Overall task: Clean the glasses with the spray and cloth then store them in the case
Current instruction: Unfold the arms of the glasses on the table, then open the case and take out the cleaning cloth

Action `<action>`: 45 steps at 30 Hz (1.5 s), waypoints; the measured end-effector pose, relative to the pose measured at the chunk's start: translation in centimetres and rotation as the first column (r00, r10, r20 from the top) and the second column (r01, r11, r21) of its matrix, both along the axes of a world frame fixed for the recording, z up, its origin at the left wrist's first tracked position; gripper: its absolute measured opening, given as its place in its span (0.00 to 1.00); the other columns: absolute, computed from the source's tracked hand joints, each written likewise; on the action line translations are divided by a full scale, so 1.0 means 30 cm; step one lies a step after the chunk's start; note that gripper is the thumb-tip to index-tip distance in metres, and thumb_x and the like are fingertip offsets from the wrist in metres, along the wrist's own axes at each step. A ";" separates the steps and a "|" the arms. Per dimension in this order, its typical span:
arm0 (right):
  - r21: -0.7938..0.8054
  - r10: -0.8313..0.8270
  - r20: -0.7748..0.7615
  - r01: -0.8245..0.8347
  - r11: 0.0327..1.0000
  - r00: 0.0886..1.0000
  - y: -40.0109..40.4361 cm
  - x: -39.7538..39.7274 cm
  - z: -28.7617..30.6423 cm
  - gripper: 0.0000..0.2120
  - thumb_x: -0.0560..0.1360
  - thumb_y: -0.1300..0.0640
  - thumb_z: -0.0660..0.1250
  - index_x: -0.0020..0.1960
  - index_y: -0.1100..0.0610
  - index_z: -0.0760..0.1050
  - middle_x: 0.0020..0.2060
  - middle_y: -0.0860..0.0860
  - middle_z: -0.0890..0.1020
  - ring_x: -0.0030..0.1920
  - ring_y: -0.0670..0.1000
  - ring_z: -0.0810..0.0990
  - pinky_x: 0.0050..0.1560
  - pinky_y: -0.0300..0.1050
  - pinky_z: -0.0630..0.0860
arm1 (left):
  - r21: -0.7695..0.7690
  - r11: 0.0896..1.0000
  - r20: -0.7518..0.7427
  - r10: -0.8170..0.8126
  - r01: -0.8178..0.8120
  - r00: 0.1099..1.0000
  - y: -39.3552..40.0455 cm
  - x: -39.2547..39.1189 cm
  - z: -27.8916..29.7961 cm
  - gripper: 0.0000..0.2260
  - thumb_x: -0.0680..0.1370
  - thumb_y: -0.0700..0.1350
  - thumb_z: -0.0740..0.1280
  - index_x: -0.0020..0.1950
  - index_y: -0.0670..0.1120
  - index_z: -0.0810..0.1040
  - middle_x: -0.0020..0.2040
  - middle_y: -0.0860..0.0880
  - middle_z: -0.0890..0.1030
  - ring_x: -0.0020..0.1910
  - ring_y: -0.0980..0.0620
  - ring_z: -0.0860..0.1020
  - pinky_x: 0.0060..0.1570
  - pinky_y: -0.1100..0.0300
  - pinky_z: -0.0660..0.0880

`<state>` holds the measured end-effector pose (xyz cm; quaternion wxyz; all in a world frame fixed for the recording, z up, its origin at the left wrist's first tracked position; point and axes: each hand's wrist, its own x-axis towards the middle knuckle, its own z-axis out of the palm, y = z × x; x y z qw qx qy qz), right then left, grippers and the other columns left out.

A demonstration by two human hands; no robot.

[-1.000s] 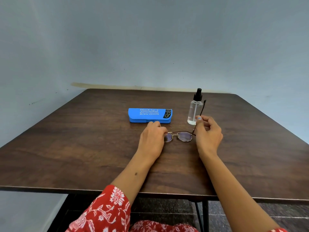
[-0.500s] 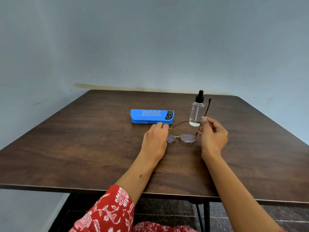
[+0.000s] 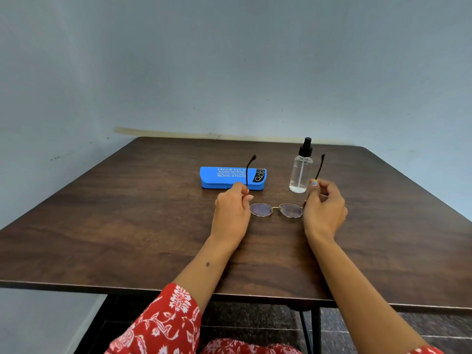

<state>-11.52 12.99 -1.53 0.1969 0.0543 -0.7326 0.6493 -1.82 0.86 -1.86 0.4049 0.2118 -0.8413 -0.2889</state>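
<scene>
Thin-framed glasses (image 3: 275, 210) with oval lenses sit just above the dark wooden table (image 3: 127, 226), both temple arms unfolded and pointing away from me. My left hand (image 3: 231, 210) pinches the left temple arm near the hinge. My right hand (image 3: 324, 208) pinches the right temple arm the same way. A closed blue glasses case (image 3: 224, 178) lies behind my left hand. A clear spray bottle (image 3: 301, 169) with a black pump top stands upright behind the right lens. No cloth is in view.
The table stands against a pale blue wall (image 3: 229, 72) at the back and left. Its front edge (image 3: 102, 290) runs across the lower view, with a table leg (image 3: 314, 328) and my red patterned sleeve (image 3: 163, 325) below it.
The left temple arm has swung out and up in my left hand, so both arms now stand unfolded. The right hand kept its pinch on the right arm.
</scene>
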 end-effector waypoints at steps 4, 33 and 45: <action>0.037 -0.022 -0.031 0.023 0.999 0.999 -0.005 -0.009 -0.015 0.08 0.78 0.52 0.61 0.50 0.52 0.77 0.41 0.53 0.82 0.41 0.53 0.79 0.40 0.41 0.66 | 0.072 0.997 -0.014 -0.018 0.019 1.000 -0.003 0.001 -0.002 0.03 0.76 0.39 0.68 0.48 0.41 0.78 0.42 0.48 0.81 0.39 0.56 0.77 0.39 0.70 0.70; 0.208 0.149 -0.851 0.063 0.976 0.504 -0.089 0.154 0.067 0.14 0.71 0.65 0.63 0.56 0.60 0.71 0.54 0.59 0.78 0.55 0.55 0.73 0.58 0.46 0.69 | 0.111 0.993 -0.042 0.047 -0.042 0.998 -0.279 0.052 0.062 0.25 0.69 0.36 0.67 0.66 0.40 0.69 0.63 0.45 0.75 0.61 0.50 0.74 0.60 0.61 0.70; 0.892 0.652 -0.388 0.088 0.444 0.651 -0.454 0.206 -0.005 0.26 0.63 0.60 0.67 0.61 0.63 0.75 0.55 0.57 0.80 0.55 0.55 0.80 0.53 0.44 0.76 | 0.103 0.983 0.294 -0.176 0.152 0.939 -0.497 0.011 0.022 0.43 0.68 0.44 0.75 0.76 0.43 0.55 0.75 0.45 0.61 0.73 0.48 0.61 0.71 0.56 0.59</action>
